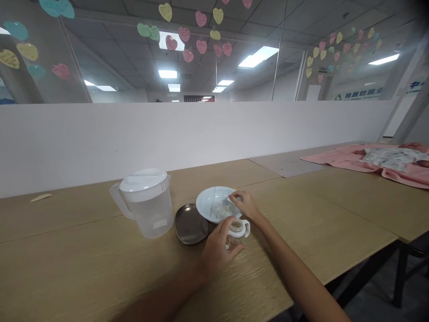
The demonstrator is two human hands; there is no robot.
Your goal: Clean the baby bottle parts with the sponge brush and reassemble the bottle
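Steady the handled baby bottle (236, 231) gripped in the left hand (216, 250), keeping its mouth clear of the fingers. Avoid nudging the metal tray (191, 226), left of those fingers. Gently handle translucent pieces (220, 209) in the white bowl (204, 197), just left of the right hand (248, 206); fingertips bunched, cannot tell whether pinching anything.

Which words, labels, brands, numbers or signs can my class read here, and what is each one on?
"坊": in the blue lettering, on or behind the upper-right glass; its other characters are blurred.
"中": in the far-right blue lettering; the rest is cut off or blurred.
Heart-shaped notes on the glass: writing too small to read.
Handled bottle in the left hand: reddish marks, unreadable.
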